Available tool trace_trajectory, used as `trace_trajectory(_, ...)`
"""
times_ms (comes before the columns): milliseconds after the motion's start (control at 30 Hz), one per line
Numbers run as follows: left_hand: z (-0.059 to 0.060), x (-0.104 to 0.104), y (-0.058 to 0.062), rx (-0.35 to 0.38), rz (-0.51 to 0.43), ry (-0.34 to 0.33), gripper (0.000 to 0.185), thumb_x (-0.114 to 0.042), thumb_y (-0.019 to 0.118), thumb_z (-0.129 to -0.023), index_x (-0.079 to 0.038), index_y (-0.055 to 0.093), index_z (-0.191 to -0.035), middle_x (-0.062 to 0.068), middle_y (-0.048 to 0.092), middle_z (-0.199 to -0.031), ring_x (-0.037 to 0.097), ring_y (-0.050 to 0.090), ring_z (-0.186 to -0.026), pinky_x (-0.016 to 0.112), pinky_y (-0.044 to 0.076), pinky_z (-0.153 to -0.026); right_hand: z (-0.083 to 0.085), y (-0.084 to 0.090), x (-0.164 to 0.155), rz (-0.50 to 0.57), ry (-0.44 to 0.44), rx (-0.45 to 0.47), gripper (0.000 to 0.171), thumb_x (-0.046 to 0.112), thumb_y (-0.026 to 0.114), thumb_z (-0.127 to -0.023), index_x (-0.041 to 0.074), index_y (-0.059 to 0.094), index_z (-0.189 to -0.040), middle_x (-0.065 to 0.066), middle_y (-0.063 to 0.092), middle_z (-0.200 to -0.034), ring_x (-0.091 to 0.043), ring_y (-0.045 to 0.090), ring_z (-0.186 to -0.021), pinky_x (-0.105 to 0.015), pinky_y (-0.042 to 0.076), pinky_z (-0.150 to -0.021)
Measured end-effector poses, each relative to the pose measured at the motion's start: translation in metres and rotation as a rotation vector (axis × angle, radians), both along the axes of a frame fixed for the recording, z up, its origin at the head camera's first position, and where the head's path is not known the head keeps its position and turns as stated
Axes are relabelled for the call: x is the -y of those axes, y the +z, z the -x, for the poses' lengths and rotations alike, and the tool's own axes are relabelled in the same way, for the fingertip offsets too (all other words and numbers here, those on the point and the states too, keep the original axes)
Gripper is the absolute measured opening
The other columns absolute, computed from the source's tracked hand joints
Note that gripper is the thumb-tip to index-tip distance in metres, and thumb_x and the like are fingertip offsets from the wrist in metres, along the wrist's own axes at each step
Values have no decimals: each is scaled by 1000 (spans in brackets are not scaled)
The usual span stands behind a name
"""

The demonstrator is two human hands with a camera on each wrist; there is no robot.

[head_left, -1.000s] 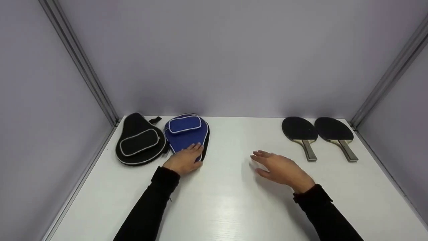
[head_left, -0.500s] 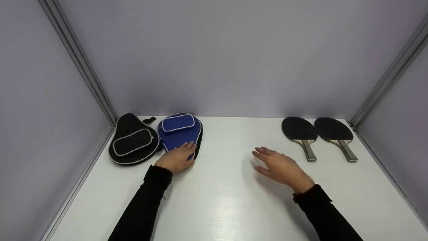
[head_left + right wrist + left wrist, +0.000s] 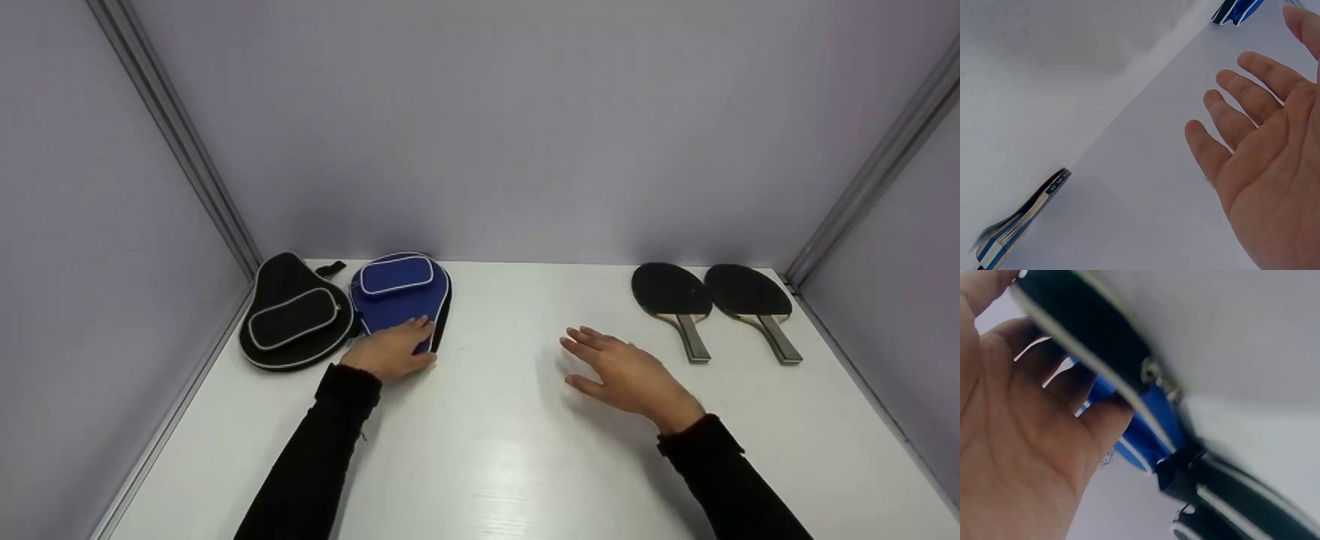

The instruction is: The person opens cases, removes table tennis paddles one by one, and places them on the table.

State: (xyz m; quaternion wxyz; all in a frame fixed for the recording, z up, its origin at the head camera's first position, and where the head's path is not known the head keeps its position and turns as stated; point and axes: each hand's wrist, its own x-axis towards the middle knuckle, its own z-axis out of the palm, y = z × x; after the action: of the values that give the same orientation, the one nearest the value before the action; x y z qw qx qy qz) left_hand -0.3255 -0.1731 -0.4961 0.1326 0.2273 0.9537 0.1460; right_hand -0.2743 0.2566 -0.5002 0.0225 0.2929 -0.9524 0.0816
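My left hand (image 3: pixel 390 351) rests on the lower part of a blue table tennis bat case (image 3: pixel 405 306) with white piping. Its fingers lie over the blue face, and the thumb is at the case's near right edge. In the left wrist view, the case's dark side band (image 3: pixel 1089 326) with a zip crosses my fingers. A black bat case (image 3: pixel 285 322) lies against the blue one on the left. With fingers spread, my right hand (image 3: pixel 626 375) is over the white table, holding nothing. Two table tennis bats (image 3: pixel 671 289) (image 3: pixel 748 291), black side up, lie beyond it to the right.
The white table (image 3: pixel 495 435) is bounded by a pale back wall (image 3: pixel 495 127) and side walls with grey metal corner posts. Both cases and both bats lie near the back edge. A black strap (image 3: pixel 330 268) sticks out behind the black case.
My left hand and the blue case have slid to the left, and the black case has shifted left with them. The right hand has barely moved; the bats lie where they were.
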Motion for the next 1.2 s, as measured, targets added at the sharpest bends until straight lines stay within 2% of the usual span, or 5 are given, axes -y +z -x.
trace_trajectory(267,11,43,21,-152,-18,107,70,-32,60,-123,4,40,-179,28,40,-187,47,40,-177,64,32,-148,0,0,1,-4,5,6,66,41,72,-118,8,58,-173,-19,56,-181,-45,58,-166,-71,59,-124)
trace_trajectory(467,17,87,26,-239,-21,194,72,-24,70,-117,8,43,-177,34,44,-183,55,43,-172,69,35,-145,0,0,1,-5,11,14,66,40,72,-117,7,58,-173,-18,56,-181,-44,57,-167,-69,58,-127)
trace_trajectory(767,12,135,25,-201,-22,303,93,-27,83,-108,12,34,-178,43,36,-183,65,37,-170,78,33,-141,-1,0,1,-12,29,-5,65,40,72,-118,6,59,-172,-20,59,-179,-45,61,-163,-68,61,-123)
trace_trajectory(1000,7,153,19,-203,-29,372,103,-35,87,-106,14,31,-178,48,40,-176,70,44,-162,81,41,-135,-1,0,1,-8,16,12,66,40,73,-117,7,59,-172,-19,58,-180,-44,60,-164,-73,61,-120)
trace_trajectory(1200,9,156,15,-293,-40,365,88,-27,88,-104,16,46,-168,50,53,-162,71,56,-148,80,51,-126,-1,-1,0,-6,6,21,66,40,73,-117,8,59,-173,-18,57,-180,-44,61,-164,-74,61,-119)
